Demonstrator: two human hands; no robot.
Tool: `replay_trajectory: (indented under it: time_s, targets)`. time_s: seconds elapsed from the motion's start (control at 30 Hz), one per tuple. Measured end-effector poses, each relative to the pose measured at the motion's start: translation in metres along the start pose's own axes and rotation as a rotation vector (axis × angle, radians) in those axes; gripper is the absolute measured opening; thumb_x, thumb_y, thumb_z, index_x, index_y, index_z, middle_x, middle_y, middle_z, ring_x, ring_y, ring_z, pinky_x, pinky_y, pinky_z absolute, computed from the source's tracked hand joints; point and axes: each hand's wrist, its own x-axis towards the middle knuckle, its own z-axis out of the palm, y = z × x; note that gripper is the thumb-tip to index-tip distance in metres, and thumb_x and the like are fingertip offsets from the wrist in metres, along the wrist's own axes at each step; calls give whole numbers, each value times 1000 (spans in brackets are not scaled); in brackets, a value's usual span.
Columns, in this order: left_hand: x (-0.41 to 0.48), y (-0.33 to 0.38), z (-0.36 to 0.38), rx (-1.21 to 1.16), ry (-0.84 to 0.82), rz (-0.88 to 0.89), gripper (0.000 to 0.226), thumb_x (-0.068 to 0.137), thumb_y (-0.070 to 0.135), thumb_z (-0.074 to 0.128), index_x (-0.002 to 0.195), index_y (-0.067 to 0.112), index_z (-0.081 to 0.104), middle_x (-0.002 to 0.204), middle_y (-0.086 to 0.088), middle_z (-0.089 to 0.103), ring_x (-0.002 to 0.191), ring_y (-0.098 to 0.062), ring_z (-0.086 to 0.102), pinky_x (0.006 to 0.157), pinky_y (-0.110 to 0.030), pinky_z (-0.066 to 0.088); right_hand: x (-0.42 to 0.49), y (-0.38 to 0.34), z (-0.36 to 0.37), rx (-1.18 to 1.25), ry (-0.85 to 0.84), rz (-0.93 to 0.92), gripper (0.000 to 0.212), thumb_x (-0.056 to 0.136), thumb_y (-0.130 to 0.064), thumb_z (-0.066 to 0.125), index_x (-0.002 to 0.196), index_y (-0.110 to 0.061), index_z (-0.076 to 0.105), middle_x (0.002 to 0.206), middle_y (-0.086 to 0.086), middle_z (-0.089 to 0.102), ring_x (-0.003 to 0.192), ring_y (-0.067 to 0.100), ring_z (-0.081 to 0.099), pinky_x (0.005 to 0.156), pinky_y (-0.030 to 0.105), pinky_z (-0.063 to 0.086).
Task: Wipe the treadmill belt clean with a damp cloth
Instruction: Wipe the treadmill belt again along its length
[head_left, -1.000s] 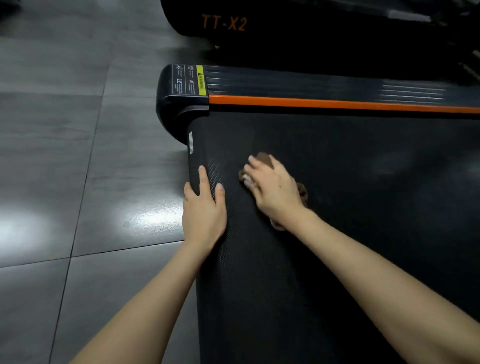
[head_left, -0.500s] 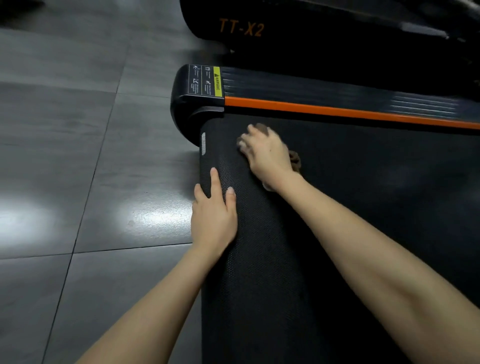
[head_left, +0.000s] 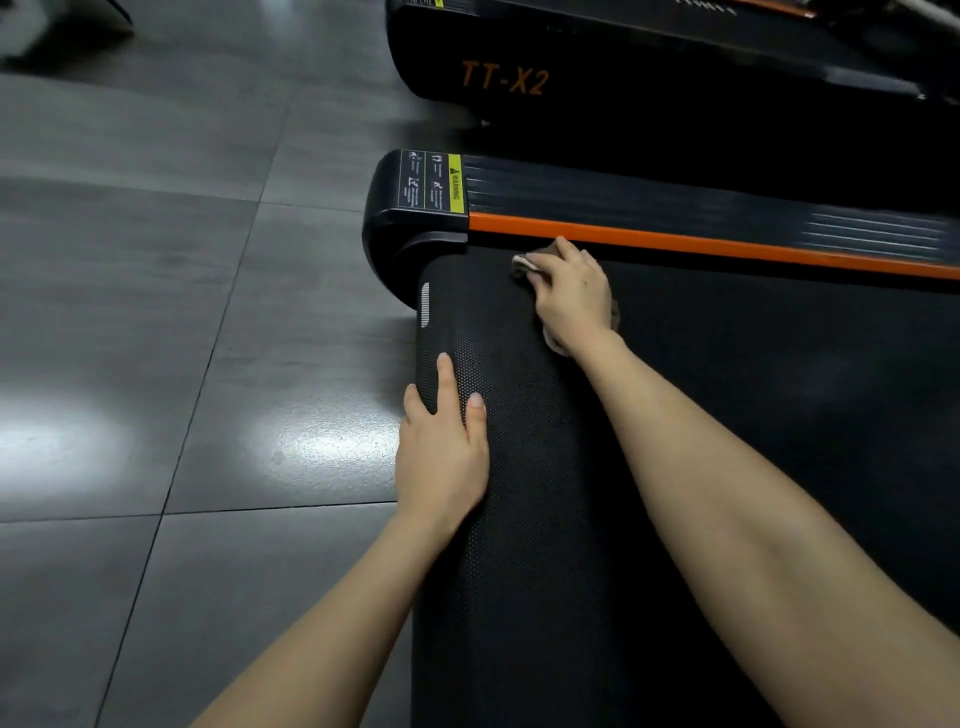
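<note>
Head view: both my forearms reach over the black, textured treadmill belt (head_left: 779, 364).
Landmark: the orange strip (head_left: 675, 241) running along the belt's far side.
Cloth (head_left: 524, 262): brownish, bunched on the belt just below the orange strip, near its left end.
Right hand (head_left: 571, 296): fingers curled over the cloth, gripping it and pressing it onto the belt, fingertips nearly at the strip.
Left hand (head_left: 441, 452): well below the strip's left end, on the belt's rounded edge; fingers straight, lying flat, holding nothing.
Warning label (head_left: 434, 182): just left of the strip's end.
Floor tiles (head_left: 156, 312): grey, glossy, farther left.
</note>
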Motion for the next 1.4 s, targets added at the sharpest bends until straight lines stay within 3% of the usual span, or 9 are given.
replay_trajectory:
  time_s: [0.1, 0.2, 0.3, 0.53, 0.73, 0.87, 1.07, 1.27, 1.4]
  targets:
    - [1, -1, 0, -9, -3, 2, 56, 100, 44, 24, 151, 30, 6, 153, -24, 15, 130, -40, 36, 107, -46, 31, 9, -22, 9, 3, 24, -34, 31, 97, -23, 47, 124, -19, 61, 140, 10, 46, 128, 34, 39, 107, 38, 30]
    - [2, -3, 0, -33, -9, 6, 54, 100, 42, 22, 151, 30, 7, 153, -23, 15, 130, -41, 36, 107, -47, 31, -18, -23, 5, 7, -7, -248, 29, 95, -20, 49, 120, -17, 64, 138, 12, 51, 128, 34, 43, 114, 40, 24]
    - [2, -5, 0, -69, -11, 7, 52, 101, 40, 21, 151, 31, 8, 152, -23, 17, 130, -40, 35, 107, -48, 31, -73, -11, -10, 69, -9, -417, 26, 88, -17, 54, 108, -13, 71, 124, 14, 62, 115, 34, 57, 108, 45, 36]
    - [1, -5, -1, -86, -25, -3, 51, 102, 39, 20, 151, 31, 8, 153, -23, 14, 133, -40, 31, 108, -45, 30, -186, 16, -55, 113, -163, -632, 34, 88, -23, 46, 114, -19, 68, 133, 8, 55, 126, 41, 45, 100, 57, 39]
    - [5, -6, -6, -173, -92, -36, 50, 103, 38, 20, 151, 32, 7, 154, -20, 13, 134, -39, 30, 110, -43, 26, -118, -23, -26, 87, -134, -172, 29, 95, -23, 49, 120, -24, 64, 141, 4, 49, 133, 37, 36, 110, 51, 28]
    - [-17, -24, -21, -536, -217, -48, 50, 104, 30, 24, 151, 22, 8, 158, -7, 14, 142, -17, 20, 113, -24, 15, -214, -24, -48, 161, -137, -312, 37, 90, -27, 41, 112, -18, 69, 132, 8, 57, 127, 41, 44, 108, 54, 32]
    - [-69, -39, -32, -675, -349, -129, 59, 101, 25, 43, 151, 26, 13, 150, 13, 28, 132, -7, 36, 114, -33, 27, -332, 7, -102, 128, -333, -598, 33, 92, -22, 47, 120, -25, 62, 143, 0, 45, 138, 35, 29, 110, 52, 25]
    - [-95, -42, -37, -573, -391, -99, 63, 98, 18, 50, 150, 30, 17, 152, 6, 26, 135, -12, 32, 113, -35, 28, -357, 88, -150, 132, -205, 86, 38, 89, -4, 58, 118, -27, 64, 144, -1, 43, 140, 31, 24, 106, 54, 35]
    - [-112, -40, -39, -537, -354, -75, 60, 99, 18, 47, 150, 26, 18, 156, 5, 19, 139, -11, 24, 115, -34, 23, -377, 19, -135, 187, -246, -198, 30, 81, -6, 59, 105, -20, 71, 134, 5, 55, 131, 44, 36, 107, 52, 24]
